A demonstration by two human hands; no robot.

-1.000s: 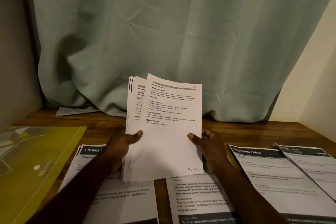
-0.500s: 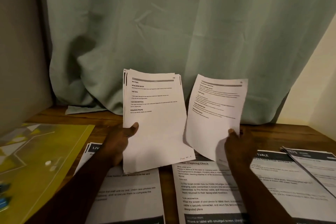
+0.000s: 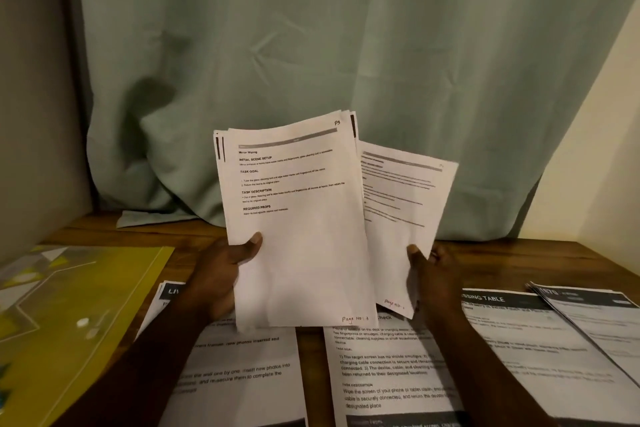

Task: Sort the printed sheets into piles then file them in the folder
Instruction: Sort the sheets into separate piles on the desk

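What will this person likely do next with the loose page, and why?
Probably the right hand lays its single sheet on one of the piles: it is held apart from the stack in the left hand. Its blurred heading hides which.

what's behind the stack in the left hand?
The single sheet in the right hand pokes out behind the stack; its left part is covered, as are the fingers of the left hand.

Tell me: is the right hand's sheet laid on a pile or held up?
Held up: the right hand pinches the sheet near its bottom, upright above the table, partly behind the stack in the left hand.
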